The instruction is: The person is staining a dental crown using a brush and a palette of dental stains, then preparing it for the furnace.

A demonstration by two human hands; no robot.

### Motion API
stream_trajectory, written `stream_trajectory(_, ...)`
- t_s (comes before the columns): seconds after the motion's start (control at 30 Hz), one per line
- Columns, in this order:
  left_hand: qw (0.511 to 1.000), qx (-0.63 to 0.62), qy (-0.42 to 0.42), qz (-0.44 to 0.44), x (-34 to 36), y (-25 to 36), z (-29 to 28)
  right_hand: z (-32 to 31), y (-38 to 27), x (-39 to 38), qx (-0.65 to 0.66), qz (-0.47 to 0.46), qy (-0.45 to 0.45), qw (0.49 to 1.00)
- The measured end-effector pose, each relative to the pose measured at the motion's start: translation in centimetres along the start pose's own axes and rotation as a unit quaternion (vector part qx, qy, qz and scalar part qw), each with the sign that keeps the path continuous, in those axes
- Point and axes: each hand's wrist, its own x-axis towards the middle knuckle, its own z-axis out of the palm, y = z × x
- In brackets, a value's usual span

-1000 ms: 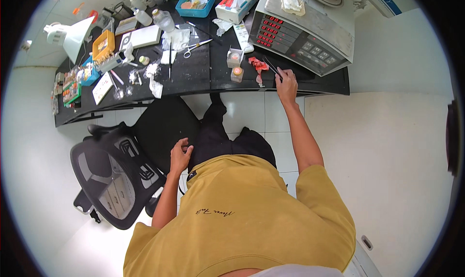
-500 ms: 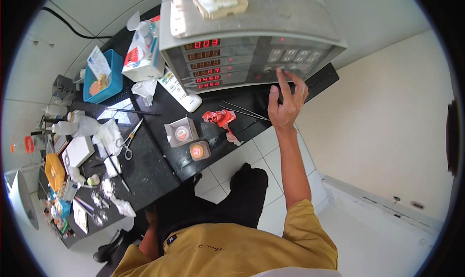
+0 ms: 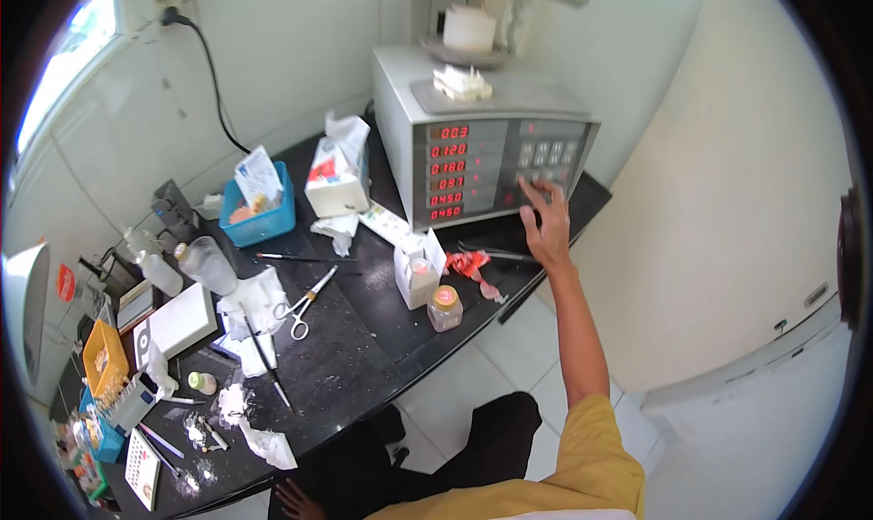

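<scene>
My right hand (image 3: 548, 232) is raised to a grey box-shaped machine (image 3: 400, 92) with red lit digits. Its index finger is at the buttons on the dark front panel, the other fingers held apart with nothing in them. Low in the picture, my left hand (image 3: 298, 502) lies against my dark trousers, fingers spread and holding nothing. Just left of the right hand, thin metal tweezers (image 3: 509, 256) and a crumpled red wrapper (image 3: 468, 263) lie on the black counter. Near them are an open white box (image 3: 414, 286) and a small clear jar (image 3: 446, 309) with an orange-topped lid.
A pale block (image 3: 462, 83) sits on top of the machine, a white cylinder (image 3: 469, 29) behind it. To the left are a tissue box (image 3: 336, 192), a blue basket (image 3: 264, 224), scissors-like forceps (image 3: 305, 313), a brush (image 3: 264, 361), bottles and an orange tray (image 3: 107, 356).
The view has tilted up, showing more of the wall and the machine's top. More rows of the display are lit. My right hand stays at the panel; my left hand has come into view.
</scene>
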Motion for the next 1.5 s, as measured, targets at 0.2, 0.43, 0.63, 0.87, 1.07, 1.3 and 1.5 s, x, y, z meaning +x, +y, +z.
stream_trajectory(0.2,0.994,-0.066,0.076,-0.034,0.8,0.0,2.2,-0.6,-1.1,0.2,-0.017,-0.009,0.007,1.000)
stream_trajectory(0.43,0.992,-0.106,0.027,-0.067,-2.1,2.0,-5.7,0.3,-1.0,0.9,-0.027,-0.023,0.018,0.999)
stream_trajectory(0.63,0.992,-0.100,-0.027,-0.066,-2.0,1.8,-6.3,0.3,-0.1,0.5,-0.038,-0.018,0.022,0.999)
stream_trajectory(0.87,0.983,-0.164,-0.067,-0.047,-1.7,1.5,-8.6,-3.0,0.2,-0.8,0.066,0.014,0.046,0.997)
stream_trajectory(1.07,0.909,-0.415,-0.036,0.013,0.6,1.1,-11.8,-3.8,-1.9,-11.5,0.188,0.273,0.250,0.910)
stream_trajectory(1.3,0.895,-0.426,0.073,0.114,0.7,8.0,-16.9,-3.6,-9.7,-36.0,-0.052,0.385,-0.176,0.905)
stream_trajectory(1.5,0.924,-0.310,-0.121,0.187,3.7,10.3,-22.6,-2.7,-13.0,-38.7,-0.139,0.363,-0.282,0.877)
